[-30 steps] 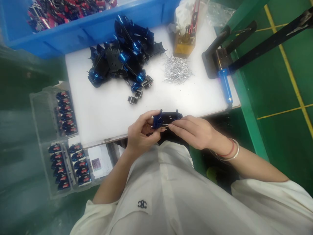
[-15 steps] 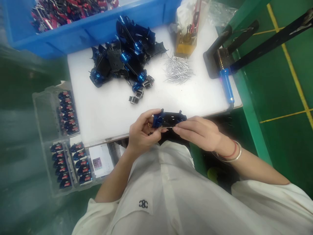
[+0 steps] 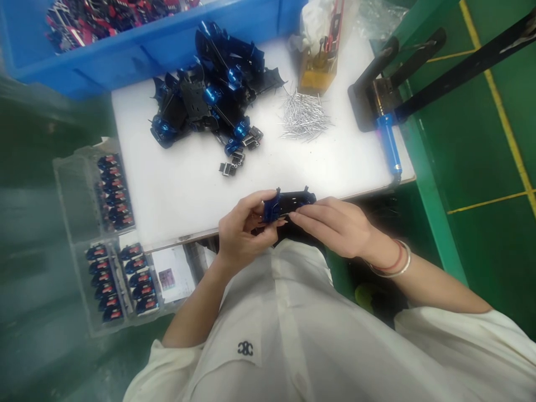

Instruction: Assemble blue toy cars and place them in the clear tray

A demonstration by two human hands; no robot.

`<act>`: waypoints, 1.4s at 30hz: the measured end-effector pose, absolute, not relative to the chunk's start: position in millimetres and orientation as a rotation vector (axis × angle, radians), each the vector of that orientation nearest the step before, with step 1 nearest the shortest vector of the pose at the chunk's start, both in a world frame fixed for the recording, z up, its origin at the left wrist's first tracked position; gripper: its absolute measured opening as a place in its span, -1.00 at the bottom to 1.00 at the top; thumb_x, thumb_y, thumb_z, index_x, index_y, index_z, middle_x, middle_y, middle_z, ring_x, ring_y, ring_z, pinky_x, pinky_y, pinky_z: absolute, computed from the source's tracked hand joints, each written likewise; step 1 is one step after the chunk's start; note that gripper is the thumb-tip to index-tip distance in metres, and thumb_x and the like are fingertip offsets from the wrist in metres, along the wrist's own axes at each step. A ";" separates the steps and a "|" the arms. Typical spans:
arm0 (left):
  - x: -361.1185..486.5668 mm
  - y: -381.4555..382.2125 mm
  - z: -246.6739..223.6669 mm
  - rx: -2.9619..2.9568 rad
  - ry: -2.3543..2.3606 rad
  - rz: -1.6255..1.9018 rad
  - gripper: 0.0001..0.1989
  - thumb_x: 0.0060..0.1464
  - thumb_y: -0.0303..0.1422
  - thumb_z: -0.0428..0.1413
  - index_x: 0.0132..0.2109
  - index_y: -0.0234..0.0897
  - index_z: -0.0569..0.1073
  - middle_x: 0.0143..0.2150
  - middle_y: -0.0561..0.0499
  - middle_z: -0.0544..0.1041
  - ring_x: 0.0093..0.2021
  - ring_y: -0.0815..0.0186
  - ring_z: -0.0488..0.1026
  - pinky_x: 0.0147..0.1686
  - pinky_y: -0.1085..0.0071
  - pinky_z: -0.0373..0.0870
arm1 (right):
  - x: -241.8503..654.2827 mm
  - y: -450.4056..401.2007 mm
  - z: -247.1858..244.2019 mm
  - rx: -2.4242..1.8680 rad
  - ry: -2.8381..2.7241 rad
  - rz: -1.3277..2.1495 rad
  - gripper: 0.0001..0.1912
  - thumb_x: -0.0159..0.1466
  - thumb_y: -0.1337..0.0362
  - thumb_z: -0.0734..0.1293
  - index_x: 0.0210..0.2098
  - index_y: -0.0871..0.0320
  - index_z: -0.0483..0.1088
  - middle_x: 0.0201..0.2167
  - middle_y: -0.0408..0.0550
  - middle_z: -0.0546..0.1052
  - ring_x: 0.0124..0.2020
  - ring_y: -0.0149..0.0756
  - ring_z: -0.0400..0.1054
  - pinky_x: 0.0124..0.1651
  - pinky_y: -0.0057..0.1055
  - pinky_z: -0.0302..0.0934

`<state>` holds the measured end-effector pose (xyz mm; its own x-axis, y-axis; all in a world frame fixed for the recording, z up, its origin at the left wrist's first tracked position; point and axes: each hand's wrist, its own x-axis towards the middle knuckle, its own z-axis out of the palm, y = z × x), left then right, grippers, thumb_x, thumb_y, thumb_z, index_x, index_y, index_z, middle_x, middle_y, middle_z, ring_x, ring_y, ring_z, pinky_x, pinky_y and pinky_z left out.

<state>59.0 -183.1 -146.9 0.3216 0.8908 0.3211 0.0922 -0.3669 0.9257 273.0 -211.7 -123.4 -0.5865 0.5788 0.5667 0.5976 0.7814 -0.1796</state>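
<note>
A dark blue and black plastic part point(image 3: 290, 203) is held over the near edge of the white table point(image 3: 180, 195). My left hand point(image 3: 247, 226) grips its left end between thumb and fingers. My right hand point(image 3: 339, 224) is at its right side, fingers pinched around a thin metal pin point(image 3: 285, 215) that lies along the part's near side. Fingers partly hide the pin's ends. Farther up the table are a pile of blue and black parts point(image 3: 195, 103), a few small metal-and-black pieces point(image 3: 228, 168) and a heap of silver pins point(image 3: 305, 117).
A blue bin point(image 3: 138, 53) of red and black pieces stands at the back left. Behind the pins is a yellowish tool holder point(image 3: 317, 78). A blue-handled soldering iron point(image 3: 388, 145) rests in its stand at right. Clear trays point(image 3: 75, 218) hold blue-red parts at left.
My right hand has moved slightly left along the part, with the pin. The part's right end has shifted a little left. My left hand still grips it.
</note>
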 end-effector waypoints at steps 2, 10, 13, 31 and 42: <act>59.1 -183.0 -146.7 1.732 0.904 1.145 -0.51 0.01 -0.58 0.22 0.11 -0.19 0.44 -0.29 0.08 0.53 -0.41 0.41 0.54 -0.39 0.54 0.58 | 272.8 -211.5 -124.0 -0.868 -2.352 -0.055 -0.74 0.38 0.55 0.24 -0.02 0.25 0.46 -0.22 0.11 0.56 -0.34 -0.20 0.41 -0.37 -0.33 0.43; 60.1 -181.2 -144.7 1.747 0.940 1.136 -0.52 0.00 -0.59 0.22 0.08 -0.20 0.44 -0.31 0.11 0.52 -0.44 0.44 0.52 -0.42 0.57 0.55 | 269.7 -211.1 -125.1 -0.867 -2.327 -0.082 -0.77 0.37 0.57 0.23 -0.04 0.32 0.43 -0.24 0.15 0.56 -0.35 -0.19 0.41 -0.38 -0.32 0.42; 61.0 -180.9 -143.7 1.739 0.959 1.120 -0.53 0.01 -0.58 0.22 0.08 -0.20 0.44 -0.32 0.12 0.53 -0.43 0.44 0.54 -0.40 0.58 0.57 | 269.4 -211.3 -125.8 -0.888 -2.326 -0.087 -0.74 0.38 0.56 0.22 -0.01 0.26 0.41 -0.23 0.11 0.56 -0.34 -0.20 0.41 -0.36 -0.32 0.43; 66.8 -181.1 -152.4 1.540 0.892 1.135 -0.57 0.05 -0.57 0.20 0.08 -0.23 0.43 -0.29 0.07 0.56 -0.37 0.39 0.59 -0.30 0.51 0.62 | 266.3 -209.0 -128.2 -0.898 -2.377 -0.160 -0.82 0.39 0.57 0.23 -0.12 0.30 0.43 -0.31 0.11 0.53 -0.39 -0.22 0.35 -0.37 -0.33 0.42; 67.1 -180.9 -151.5 1.536 0.882 1.104 -0.54 0.04 -0.61 0.19 0.09 -0.23 0.43 -0.32 0.10 0.53 -0.35 0.39 0.60 -0.27 0.54 0.61 | 268.4 -210.9 -129.5 -0.896 -2.384 -0.157 -0.80 0.39 0.57 0.22 -0.06 0.31 0.41 -0.29 0.12 0.53 -0.39 -0.20 0.35 -0.37 -0.30 0.42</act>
